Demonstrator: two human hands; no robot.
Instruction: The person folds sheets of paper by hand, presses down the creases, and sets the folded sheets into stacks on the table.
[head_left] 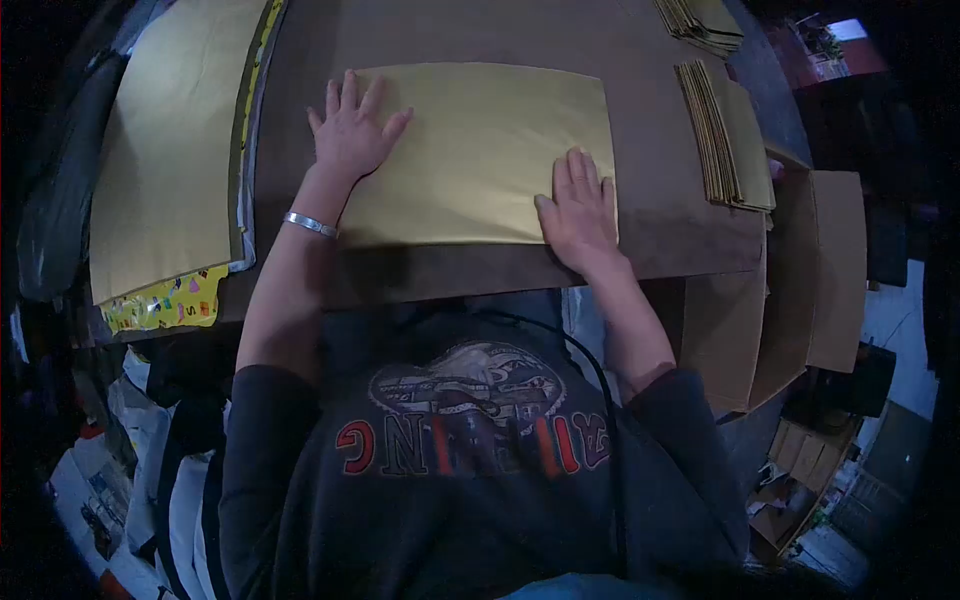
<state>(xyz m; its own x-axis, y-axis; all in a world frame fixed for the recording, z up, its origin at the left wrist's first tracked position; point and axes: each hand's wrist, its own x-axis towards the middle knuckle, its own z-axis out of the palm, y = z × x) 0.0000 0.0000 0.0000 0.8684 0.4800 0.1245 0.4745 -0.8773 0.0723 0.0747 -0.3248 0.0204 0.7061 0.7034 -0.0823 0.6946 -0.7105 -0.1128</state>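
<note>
A wide gold paper sheet [480, 150] lies flat on the brown table in front of me, its near edge close to the table's front edge. My left hand [355, 135] rests palm down across the sheet's left side, fingers spread, with a silver bracelet on the wrist. At the sheet's lower right corner, my right hand [582, 215] presses flat, its fingers stretched out and the thumb apart. Neither hand grips anything. The sheet's left edge is partly hidden under my left hand and forearm.
Large gold sheets [170, 140] lie at the left over a yellow printed wrapper [180, 300]. A stack of folded gold paper [725, 135] stands near the right edge, with another stack [705, 25] behind it. An open cardboard box [835, 270] is beside the table's right end.
</note>
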